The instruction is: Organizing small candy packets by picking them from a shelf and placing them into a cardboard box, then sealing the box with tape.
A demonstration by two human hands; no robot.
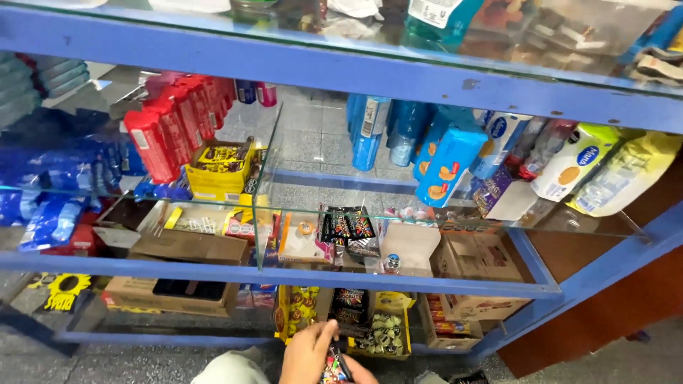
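Note:
At the bottom edge my left hand (307, 353) is closed around a small bunch of colourful candy packets (334, 371), with a dark strip sticking up between the fingers. A sliver of my right hand (364, 372) shows just right of the packets, touching them; its grip is cut off by the frame. Both hands are in front of the lowest shelf of a blue-framed glass display case (398, 283), close to a yellow box of round wrapped sweets (380, 334) and dark candy packets (348, 307).
The glass shelves carry red biscuit packs (174, 124), blue biscuit rolls (445, 163), white and yellow packs (580, 167), a yellow carton (219, 171) and several open cardboard boxes (473, 259). My knee in light trousers (231, 370) is at bottom left. A grey tiled floor lies below.

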